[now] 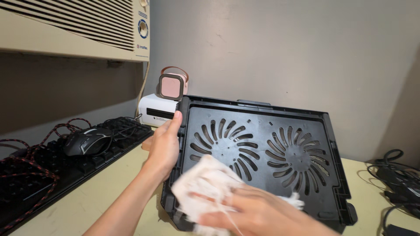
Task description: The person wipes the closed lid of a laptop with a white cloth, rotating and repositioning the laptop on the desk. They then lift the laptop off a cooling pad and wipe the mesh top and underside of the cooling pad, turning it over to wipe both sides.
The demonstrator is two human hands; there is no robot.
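We see the left hand [164, 144] gripping the left edge of a black plastic laptop cooling pad with two round fan grilles [280, 131], which stands tilted on a pale yellow table [87, 205]. The right hand [258, 214], blurred, presses a crumpled white cloth [205, 185] against the pad's lower front. A black computer mouse [87, 140] rests on a black keyboard [52, 170] at left.

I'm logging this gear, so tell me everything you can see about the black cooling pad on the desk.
The cooling pad is a black, plastic-looking slab with two round fan grilles of curved slots and a raised rim. It stands tilted, lower edge on the yellowish desk. The left hand grips its left edge; the right hand presses a white cloth against its lower face.
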